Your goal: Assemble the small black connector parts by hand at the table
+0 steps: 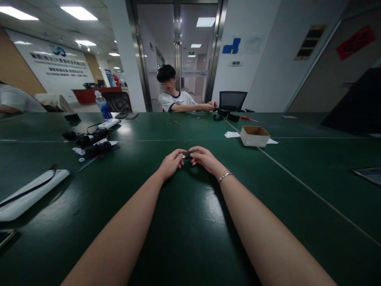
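Note:
My left hand [171,163] and my right hand [205,158] meet over the dark green table [190,222], fingers curled. Between their fingertips they pinch a small black part [187,155], mostly hidden by the fingers. A thin bracelet circles my right wrist. Both forearms stretch forward from the near edge, resting low over the tabletop.
An open cardboard box [254,136] on white paper sits to the right. A heap of black parts and cables [92,143] lies to the left, with a water bottle [103,105] behind. A white pouch [26,192] lies near left. A person [175,97] works at the far side beside a red screwdriver [248,118].

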Available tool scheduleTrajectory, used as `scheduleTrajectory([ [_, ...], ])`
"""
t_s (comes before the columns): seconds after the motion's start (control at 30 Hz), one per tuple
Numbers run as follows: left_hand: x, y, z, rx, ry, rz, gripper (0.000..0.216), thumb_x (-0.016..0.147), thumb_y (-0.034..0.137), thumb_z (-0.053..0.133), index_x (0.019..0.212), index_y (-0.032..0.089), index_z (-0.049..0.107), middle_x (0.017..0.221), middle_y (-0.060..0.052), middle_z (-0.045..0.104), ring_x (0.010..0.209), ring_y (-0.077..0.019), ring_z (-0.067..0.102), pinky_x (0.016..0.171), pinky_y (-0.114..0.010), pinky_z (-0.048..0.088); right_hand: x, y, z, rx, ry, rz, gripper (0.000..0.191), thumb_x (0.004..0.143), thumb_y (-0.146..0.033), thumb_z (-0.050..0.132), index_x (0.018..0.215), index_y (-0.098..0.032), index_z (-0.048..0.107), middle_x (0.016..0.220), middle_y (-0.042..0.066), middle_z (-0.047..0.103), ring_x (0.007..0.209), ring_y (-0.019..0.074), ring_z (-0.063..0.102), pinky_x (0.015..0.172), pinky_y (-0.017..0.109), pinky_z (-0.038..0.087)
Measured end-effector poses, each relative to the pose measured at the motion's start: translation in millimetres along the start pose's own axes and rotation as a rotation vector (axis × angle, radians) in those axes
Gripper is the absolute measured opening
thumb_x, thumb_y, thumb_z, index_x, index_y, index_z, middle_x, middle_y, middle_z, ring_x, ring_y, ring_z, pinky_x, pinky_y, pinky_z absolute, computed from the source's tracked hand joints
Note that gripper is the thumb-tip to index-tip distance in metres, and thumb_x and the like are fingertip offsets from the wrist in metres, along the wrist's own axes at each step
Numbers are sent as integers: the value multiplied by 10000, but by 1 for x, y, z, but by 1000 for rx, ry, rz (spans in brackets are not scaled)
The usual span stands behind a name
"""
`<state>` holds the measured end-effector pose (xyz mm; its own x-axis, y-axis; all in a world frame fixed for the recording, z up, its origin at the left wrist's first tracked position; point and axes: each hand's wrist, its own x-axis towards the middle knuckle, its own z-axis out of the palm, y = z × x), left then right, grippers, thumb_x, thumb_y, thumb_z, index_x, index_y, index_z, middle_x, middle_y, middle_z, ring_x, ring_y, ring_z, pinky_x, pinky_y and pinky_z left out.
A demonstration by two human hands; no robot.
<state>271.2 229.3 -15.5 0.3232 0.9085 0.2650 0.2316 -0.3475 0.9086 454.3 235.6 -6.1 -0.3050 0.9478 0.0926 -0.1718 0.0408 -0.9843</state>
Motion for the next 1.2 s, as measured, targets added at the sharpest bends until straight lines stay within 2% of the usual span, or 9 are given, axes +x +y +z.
scheduleTrajectory([
  [0.1, 0, 0, 0, -10, -13, -9, 343, 902, 375, 384, 1092, 165, 577, 649, 5, 550, 568, -111, 499, 574, -231, 409, 0, 0, 0, 6, 3, 0, 174, 760, -106, 638, 923, -152, 601, 692, 11, 623, 524, 92, 574, 516, 190, 519],
  [0.23, -1, 3, 0, -11, -30, 5, 326, 851, 332, 494, 1121, 162, 560, 720, -3, 569, 608, -111, 516, 601, -234, 424, 1, 0, -1, 9, -4, -1, 176, 756, -109, 645, 922, -152, 604, 671, 5, 614, 526, 94, 575, 516, 188, 519],
  [0.37, -1, 3, 0, -10, -38, -9, 338, 889, 375, 421, 1092, 150, 570, 645, 0, 560, 582, -117, 510, 593, -239, 418, 1, 1, -1, -2, 9, -7, 163, 761, -102, 627, 914, -155, 608, 669, 5, 616, 520, 92, 570, 510, 189, 519],
  [0.47, 0, 1, 0, -3, -28, -15, 356, 891, 410, 423, 1090, 158, 577, 679, -8, 576, 591, -117, 522, 599, -243, 423, 0, 1, -1, -2, 7, -4, 161, 762, -107, 631, 912, -158, 611, 678, 5, 617, 529, 94, 573, 510, 191, 520],
  [0.6, -1, 1, 0, -17, -5, 13, 366, 839, 331, 523, 1168, 171, 535, 735, -3, 567, 600, -108, 522, 603, -240, 429, -1, 0, 0, 9, -4, 4, 175, 762, -108, 634, 930, -154, 610, 638, -5, 604, 524, 93, 571, 513, 185, 515],
  [0.9, 0, -2, 1, -12, 37, 24, 361, 879, 382, 458, 1164, 165, 505, 648, 14, 557, 551, -104, 513, 564, -228, 416, 0, 0, 1, -36, -20, -15, 222, 750, -134, 645, 960, -163, 581, 635, -17, 605, 530, 94, 585, 520, 187, 506],
  [1.03, 0, -2, 0, -17, 130, 10, 329, 868, 431, 483, 1079, 178, 494, 604, 35, 546, 507, -99, 500, 524, -217, 391, 3, 6, 6, -220, -17, -57, 242, 702, -104, 661, 913, -169, 562, 692, -18, 626, 546, 95, 589, 522, 193, 487],
  [1.13, -1, -1, -1, 45, 134, -5, 296, 838, 463, 529, 917, 178, 533, 620, 25, 557, 529, -100, 512, 535, -220, 399, 4, 9, 10, -466, 47, -133, 193, 667, -77, 671, 813, -163, 577, 728, -16, 628, 539, 83, 561, 501, 181, 449],
  [1.2, -2, -1, -2, 63, 119, -18, 305, 821, 474, 552, 882, 176, 546, 636, 17, 566, 550, -104, 520, 551, -226, 409, 3, 9, 13, -618, 94, -150, 168, 672, -89, 681, 795, -166, 596, 647, -29, 599, 500, 86, 540, 458, 174, 413],
])
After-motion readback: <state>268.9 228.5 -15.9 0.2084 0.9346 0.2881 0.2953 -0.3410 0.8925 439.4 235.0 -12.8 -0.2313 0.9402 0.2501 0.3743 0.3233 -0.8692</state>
